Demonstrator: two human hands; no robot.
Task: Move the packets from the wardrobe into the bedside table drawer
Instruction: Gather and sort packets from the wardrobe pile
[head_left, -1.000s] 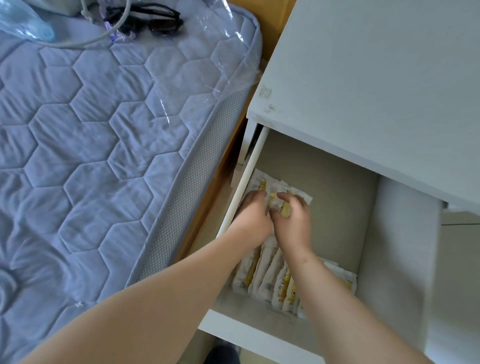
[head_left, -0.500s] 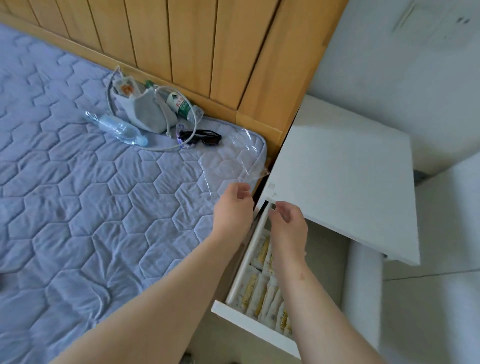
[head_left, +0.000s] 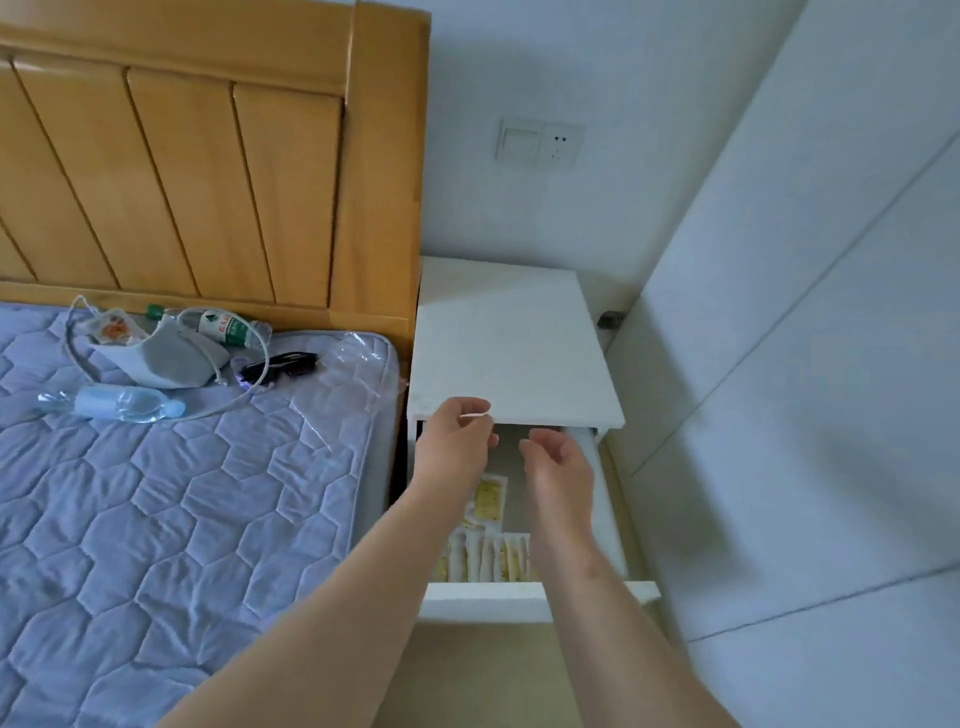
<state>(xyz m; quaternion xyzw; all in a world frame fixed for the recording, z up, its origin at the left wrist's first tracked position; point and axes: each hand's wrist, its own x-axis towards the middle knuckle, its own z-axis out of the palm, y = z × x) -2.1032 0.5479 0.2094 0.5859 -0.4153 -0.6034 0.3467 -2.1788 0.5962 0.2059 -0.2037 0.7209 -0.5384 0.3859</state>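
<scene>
Hovering over the open white drawer (head_left: 483, 597) below the smooth white tabletop (head_left: 514, 338), left hand (head_left: 453, 449) and right hand (head_left: 560, 470) are loosely curled, empty; flat white yellow-printed packets (head_left: 489, 500), text unreadable, lie inside the drawer.

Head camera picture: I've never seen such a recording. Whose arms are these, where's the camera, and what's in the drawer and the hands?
No machine here: a person wears one wide-angle camera on the head, so the bare arms are their own. The left hand and right hand hover over the open drawer of a white bedside table. Yellow-and-white packets stand in a row at its front, one more lying flat behind. The right hand holds nothing; a thin white sliver at the left hand's fingertips is too small to identify. On the mattress lie a water bottle, sunglasses and a grey pouch.
</scene>
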